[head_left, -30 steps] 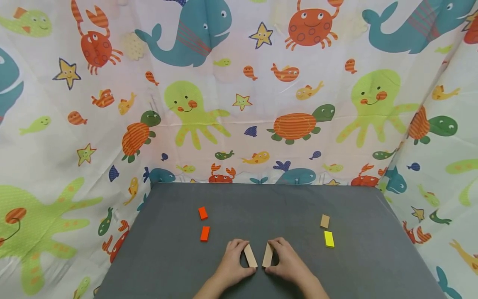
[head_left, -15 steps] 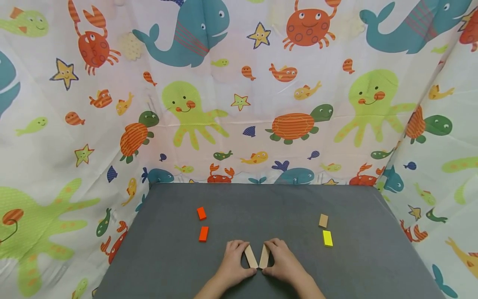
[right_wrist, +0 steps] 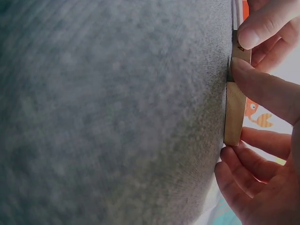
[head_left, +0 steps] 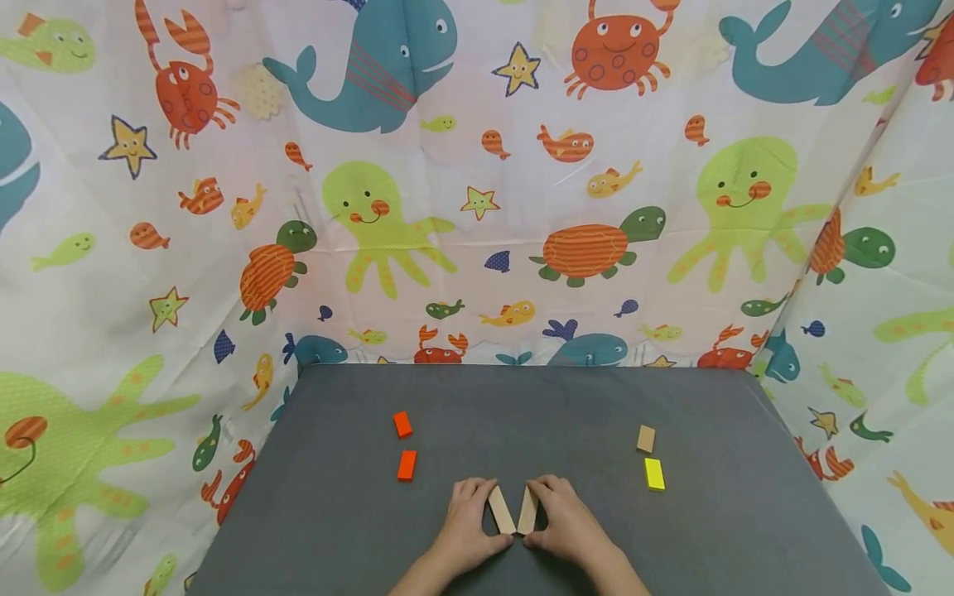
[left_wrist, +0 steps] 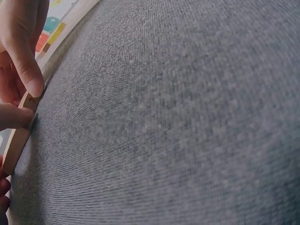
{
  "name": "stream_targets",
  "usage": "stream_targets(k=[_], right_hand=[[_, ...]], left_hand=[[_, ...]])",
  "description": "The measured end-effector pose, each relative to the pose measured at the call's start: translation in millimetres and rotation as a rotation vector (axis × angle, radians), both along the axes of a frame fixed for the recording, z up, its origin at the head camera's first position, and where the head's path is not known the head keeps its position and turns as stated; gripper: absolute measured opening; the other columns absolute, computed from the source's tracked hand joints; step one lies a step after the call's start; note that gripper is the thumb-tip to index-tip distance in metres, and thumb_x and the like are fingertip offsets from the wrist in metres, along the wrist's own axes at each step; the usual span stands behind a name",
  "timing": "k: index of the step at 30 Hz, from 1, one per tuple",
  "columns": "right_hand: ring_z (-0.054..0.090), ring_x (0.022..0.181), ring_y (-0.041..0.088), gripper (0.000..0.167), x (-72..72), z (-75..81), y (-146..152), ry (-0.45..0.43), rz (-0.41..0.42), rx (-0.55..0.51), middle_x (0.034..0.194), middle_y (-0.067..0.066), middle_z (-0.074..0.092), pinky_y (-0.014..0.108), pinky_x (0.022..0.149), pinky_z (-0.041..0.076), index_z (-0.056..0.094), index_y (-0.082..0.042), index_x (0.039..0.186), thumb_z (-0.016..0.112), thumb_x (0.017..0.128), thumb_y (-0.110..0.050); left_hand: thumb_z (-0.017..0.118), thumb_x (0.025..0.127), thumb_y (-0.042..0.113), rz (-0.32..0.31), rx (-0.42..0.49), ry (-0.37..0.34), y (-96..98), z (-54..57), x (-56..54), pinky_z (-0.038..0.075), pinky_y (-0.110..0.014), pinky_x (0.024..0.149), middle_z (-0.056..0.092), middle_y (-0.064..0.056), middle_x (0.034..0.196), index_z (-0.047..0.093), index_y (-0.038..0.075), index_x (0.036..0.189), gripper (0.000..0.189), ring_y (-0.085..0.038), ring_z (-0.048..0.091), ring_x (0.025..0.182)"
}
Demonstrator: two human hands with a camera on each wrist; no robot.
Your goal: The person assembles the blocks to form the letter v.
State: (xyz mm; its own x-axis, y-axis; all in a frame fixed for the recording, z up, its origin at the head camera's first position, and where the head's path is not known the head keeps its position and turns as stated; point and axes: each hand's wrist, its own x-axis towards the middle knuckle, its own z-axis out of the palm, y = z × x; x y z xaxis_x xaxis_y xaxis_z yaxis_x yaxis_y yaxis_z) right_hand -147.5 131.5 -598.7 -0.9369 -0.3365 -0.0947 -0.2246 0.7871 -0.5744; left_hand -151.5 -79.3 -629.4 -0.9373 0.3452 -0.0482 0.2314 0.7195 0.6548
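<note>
Near the front of the grey table, my left hand holds a plain wooden block lengthwise between thumb and fingers. My right hand grips a second plain wooden block the same way. Together the blocks form a V, near ends meeting or almost so, far ends apart. In the right wrist view, the right thumb presses one end of its wooden block and the fingers the other. A dark mark shows on the end of a block beside the thumbs; the thumbs partly hide both ends.
Two orange blocks, one farther and one nearer, lie to the left. At right lie a tan block and a yellow block. A patterned sea-animal curtain stands behind the grey table and along its sides.
One second ago a gap separated the near ends of the two wooden blocks. My right hand has brought its block left, closer to the other. Over the last half second the hands barely move.
</note>
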Motion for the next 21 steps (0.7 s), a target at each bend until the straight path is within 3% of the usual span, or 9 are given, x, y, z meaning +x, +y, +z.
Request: stream_targets(k=[11,21], right_hand=[[0.052,0.124,0.04,0.096,0.6,3.2,0,-0.059,-0.023,-0.045,0.136,0.018,0.054,0.059,0.097,0.048,0.052,-0.002,0.144,0.096,0.064,-0.031],[0.052,0.126,0.041,0.094,-2.1,13.0,8,-0.056,-0.049,-0.08,0.139,0.018,0.054,0.061,0.096,0.049,0.051,-0.007,0.146,0.094,0.067,-0.034]], left_hand=[[0.088,0.073,0.043,-0.007,0.045,-0.029,-2.5,1.7,2.2,0.046,-0.053,0.102,0.049,-0.007,0.137,0.048,0.007,0.146,0.091,-0.029,0.043,0.126],[0.088,0.074,0.043,-0.012,0.044,-0.041,-5.1,1.0,0.6,0.045,-0.052,0.103,0.05,-0.005,0.135,0.051,0.007,0.144,0.087,-0.028,0.042,0.126]])
